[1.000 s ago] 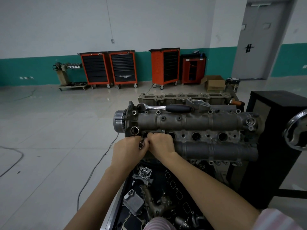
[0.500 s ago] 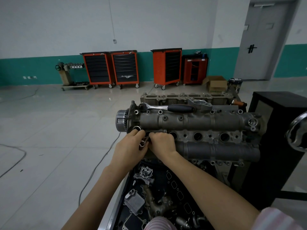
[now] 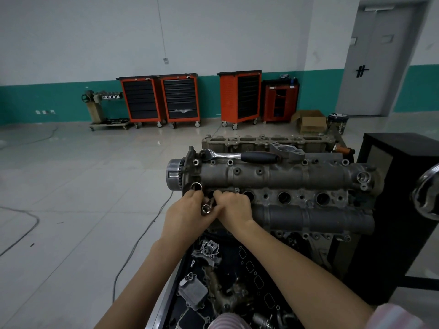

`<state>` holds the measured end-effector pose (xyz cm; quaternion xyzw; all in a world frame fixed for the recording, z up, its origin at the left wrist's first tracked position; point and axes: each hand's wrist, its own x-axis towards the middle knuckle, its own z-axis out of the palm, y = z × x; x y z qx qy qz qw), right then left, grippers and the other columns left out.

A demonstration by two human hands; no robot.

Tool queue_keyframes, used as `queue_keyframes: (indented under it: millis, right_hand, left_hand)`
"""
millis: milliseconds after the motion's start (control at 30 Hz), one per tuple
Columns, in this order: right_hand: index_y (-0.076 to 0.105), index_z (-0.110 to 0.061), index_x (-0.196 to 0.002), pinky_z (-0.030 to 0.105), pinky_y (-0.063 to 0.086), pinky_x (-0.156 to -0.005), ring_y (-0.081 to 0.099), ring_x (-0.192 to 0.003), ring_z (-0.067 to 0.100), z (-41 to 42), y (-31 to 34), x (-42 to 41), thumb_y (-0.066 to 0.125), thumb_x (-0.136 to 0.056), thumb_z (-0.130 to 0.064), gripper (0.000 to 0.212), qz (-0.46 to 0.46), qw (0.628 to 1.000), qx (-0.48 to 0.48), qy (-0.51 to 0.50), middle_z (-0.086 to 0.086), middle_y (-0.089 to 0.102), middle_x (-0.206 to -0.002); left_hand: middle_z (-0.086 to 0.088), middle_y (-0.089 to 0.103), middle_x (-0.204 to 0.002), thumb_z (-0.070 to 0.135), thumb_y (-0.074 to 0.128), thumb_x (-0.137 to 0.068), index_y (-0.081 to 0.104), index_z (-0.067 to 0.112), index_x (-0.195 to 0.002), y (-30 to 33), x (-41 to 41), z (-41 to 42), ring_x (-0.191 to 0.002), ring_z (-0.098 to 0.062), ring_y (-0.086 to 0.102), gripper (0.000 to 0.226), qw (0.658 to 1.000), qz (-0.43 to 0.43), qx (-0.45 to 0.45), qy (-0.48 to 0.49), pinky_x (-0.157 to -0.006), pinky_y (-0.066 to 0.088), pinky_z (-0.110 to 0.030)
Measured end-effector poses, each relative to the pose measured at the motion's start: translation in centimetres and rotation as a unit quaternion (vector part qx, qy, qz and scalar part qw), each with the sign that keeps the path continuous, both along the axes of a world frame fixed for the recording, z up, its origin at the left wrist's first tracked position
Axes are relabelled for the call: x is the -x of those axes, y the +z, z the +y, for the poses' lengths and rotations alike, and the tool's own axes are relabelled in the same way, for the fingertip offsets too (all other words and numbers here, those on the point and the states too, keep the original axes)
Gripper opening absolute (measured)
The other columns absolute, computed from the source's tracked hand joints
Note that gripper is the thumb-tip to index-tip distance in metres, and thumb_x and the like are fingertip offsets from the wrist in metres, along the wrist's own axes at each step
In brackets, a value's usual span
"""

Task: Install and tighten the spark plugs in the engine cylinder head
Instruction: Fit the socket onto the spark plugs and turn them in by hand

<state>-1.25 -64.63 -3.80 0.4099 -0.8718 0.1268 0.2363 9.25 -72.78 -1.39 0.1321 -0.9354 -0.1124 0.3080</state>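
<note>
While the short chrome socket with its hexagonal mouth (image 3: 205, 208) was half buried between the knuckles a second ago, it now shows its open end plainly toward the camera, tipped up and back from the first plug well, and the hands have crept a little toward the left end of the grey cast-aluminium cylinder head (image 3: 273, 176). By my reading, that means the socket is being turned or worked by fingers over the leftmost well, so the plug there is at the hand-threading stage and not yet torqued; whether a spark plug sits inside the socket cannot be made out.

The left hand (image 3: 184, 216) has its grip closed around the socket's left side, fingers curled and thumb pressed against the chrome. The right hand (image 3: 234, 207) has its grip folded tight too, fingertips pinching the socket from the right, knuckles touching the head casting.

Three further round plug wells (image 3: 284, 197) along the head's middle row stand open and dark, apparently unfilled. On top of the far cam housing lies the chrome ratchet wrench with a black handle (image 3: 240, 156), untouched. Below the head, a dark tray surface (image 3: 251, 269) carries loose cast engine parts. Orange tool trolleys (image 3: 160, 99) line the far wall.
</note>
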Motion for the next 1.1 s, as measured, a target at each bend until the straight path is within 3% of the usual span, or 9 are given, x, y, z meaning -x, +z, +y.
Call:
queue_keyframes:
  millis: [167,300,433,700,800,867,933,1033,1100]
  right_hand:
    - [0.056,-0.011,-0.098,0.028,0.031,-0.059,0.063,-0.086,0.030,0.1,0.0,-0.2,0.041,-0.091,-0.021,0.020,-0.008,1.000,0.011,-0.015,0.010,0.067,-0.096]
    - [0.052,-0.008,-0.096,0.029,0.031,-0.056,0.064,-0.080,0.030,-0.1,0.3,-0.2,0.043,-0.089,-0.020,0.017,-0.018,0.999,0.019,-0.028,0.012,0.067,-0.090]
    - [0.051,-0.007,-0.099,0.031,0.032,-0.058,0.064,-0.084,0.031,0.1,0.4,-0.2,0.040,-0.090,-0.022,0.021,-0.002,1.000,-0.007,-0.006,0.012,0.067,-0.093]
    - [0.053,-0.008,-0.100,0.031,0.032,-0.059,0.063,-0.087,0.030,-0.1,0.4,0.1,0.039,-0.091,-0.020,0.020,0.010,1.000,-0.022,0.005,0.011,0.067,-0.095]
    - [0.062,-0.008,-0.078,0.023,0.034,-0.049,0.065,-0.063,0.025,0.3,0.9,-0.5,0.063,-0.078,-0.019,0.011,0.038,0.999,0.028,0.003,0.008,0.068,-0.069]
    - [0.058,-0.013,-0.051,0.013,0.031,-0.039,0.055,-0.034,0.019,0.4,1.0,-0.9,0.084,-0.049,-0.020,0.027,0.065,0.996,0.066,-0.006,0.001,0.056,-0.042]
    - [0.055,-0.016,-0.043,0.010,0.029,-0.036,0.048,-0.027,0.017,0.4,1.1,-1.0,0.087,-0.039,-0.022,0.033,0.061,0.995,0.077,-0.014,-0.001,0.050,-0.035]
    - [0.058,-0.013,-0.048,0.014,0.031,-0.039,0.053,-0.033,0.020,0.2,0.8,-0.8,0.083,-0.049,-0.022,0.027,0.057,0.996,0.072,-0.016,0.002,0.055,-0.040]
    - [0.063,-0.007,-0.069,0.024,0.033,-0.048,0.064,-0.056,0.029,0.2,0.5,-0.5,0.066,-0.074,-0.022,0.016,0.036,0.997,0.063,-0.002,0.010,0.066,-0.062]
  left_hand:
    - [0.001,0.062,-0.073,0.047,0.053,-0.089,0.067,0.015,-0.077,-0.7,0.1,0.4,-0.062,-0.019,0.058,0.037,0.999,0.026,0.038,0.024,-0.050,0.042,-0.030]
    - [0.006,0.050,-0.071,0.031,0.064,-0.085,0.042,0.019,-0.071,-0.3,-0.2,0.1,-0.053,-0.015,0.047,0.028,0.995,0.078,0.054,-0.036,-0.041,0.028,-0.023]
    - [0.007,0.048,-0.082,0.033,0.056,-0.087,0.044,0.020,-0.081,-0.2,-0.3,-0.3,-0.064,-0.009,0.041,0.019,0.994,0.036,0.078,-0.062,-0.045,0.032,-0.023]
    - [0.007,0.041,-0.060,0.034,0.062,-0.083,0.039,0.017,-0.066,0.7,-0.3,-0.9,-0.053,-0.015,0.041,0.033,0.985,0.078,0.084,-0.132,-0.052,0.025,-0.020]
    - [0.009,0.038,-0.056,0.035,0.070,-0.080,0.035,0.017,-0.063,0.5,0.1,-1.0,-0.049,-0.013,0.037,0.043,0.990,0.073,0.059,-0.104,-0.045,0.021,-0.017]
    - [0.006,0.039,-0.050,0.033,0.073,-0.078,0.035,0.016,-0.058,0.4,0.3,-0.9,-0.044,-0.014,0.037,0.046,0.991,0.079,0.075,-0.073,-0.041,0.021,-0.020]
    - [0.000,0.041,-0.042,0.028,0.077,-0.076,0.036,0.013,-0.049,0.2,0.2,-0.7,-0.038,-0.018,0.038,0.050,0.990,0.094,0.083,-0.063,-0.039,0.024,-0.023]
    - [-0.004,0.042,-0.041,0.021,0.074,-0.076,0.039,0.010,-0.045,0.0,0.2,-0.7,-0.036,-0.020,0.039,0.048,0.989,0.104,0.073,-0.080,-0.040,0.026,-0.022]
    - [-0.004,0.043,-0.044,0.011,0.076,-0.075,0.038,0.011,-0.049,-0.2,0.3,-0.8,-0.039,-0.019,0.039,0.046,0.987,0.105,0.058,-0.106,-0.042,0.026,-0.022]
